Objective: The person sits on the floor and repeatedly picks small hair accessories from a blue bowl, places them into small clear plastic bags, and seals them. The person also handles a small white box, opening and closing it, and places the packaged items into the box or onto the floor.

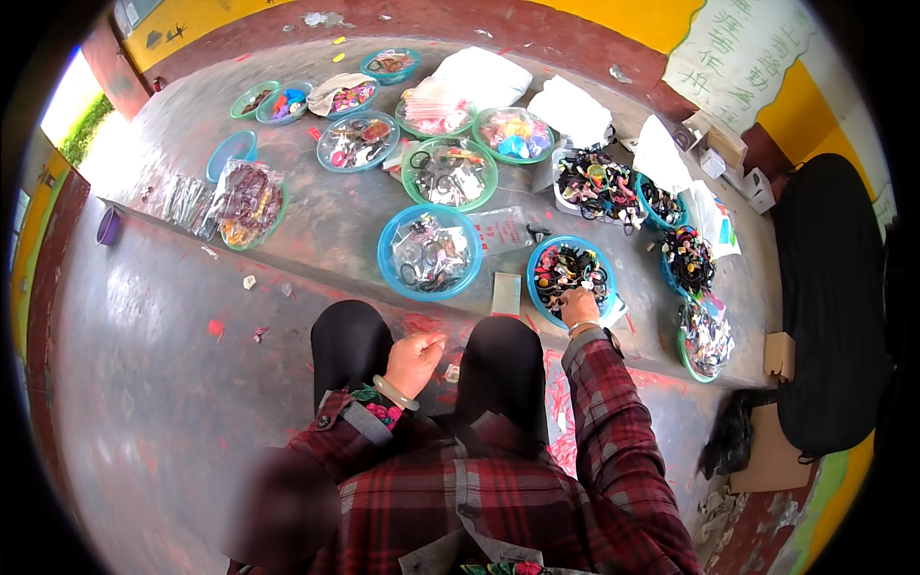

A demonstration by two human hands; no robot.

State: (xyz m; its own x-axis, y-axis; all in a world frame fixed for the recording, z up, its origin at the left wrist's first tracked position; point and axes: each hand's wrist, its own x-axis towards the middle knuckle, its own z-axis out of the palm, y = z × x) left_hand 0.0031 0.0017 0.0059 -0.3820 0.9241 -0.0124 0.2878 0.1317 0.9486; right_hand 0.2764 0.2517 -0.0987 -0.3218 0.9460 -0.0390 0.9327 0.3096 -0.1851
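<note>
I sit on a concrete step with my black-trousered knees (pixel 350 335) in front of me. My right hand (pixel 579 307) reaches into a blue basin (pixel 537 261) full of black and coloured hair ties, fingers curled down among them; what they grip is hidden. My left hand (pixel 414 359), with a pale bangle on the wrist, hovers between my knees with the fingers loosely closed, and I cannot see anything in it. A small white card (pixel 506 293) lies on the ledge beside the blue basin.
Several blue and green basins of small accessories cover the raised concrete platform, among them one of bagged rings (pixel 395 276) and a green one (pixel 414 192). White plastic bags (pixel 479 77) lie behind. Cardboard boxes (pixel 778 355) and a black bag (pixel 829 287) stand at right.
</note>
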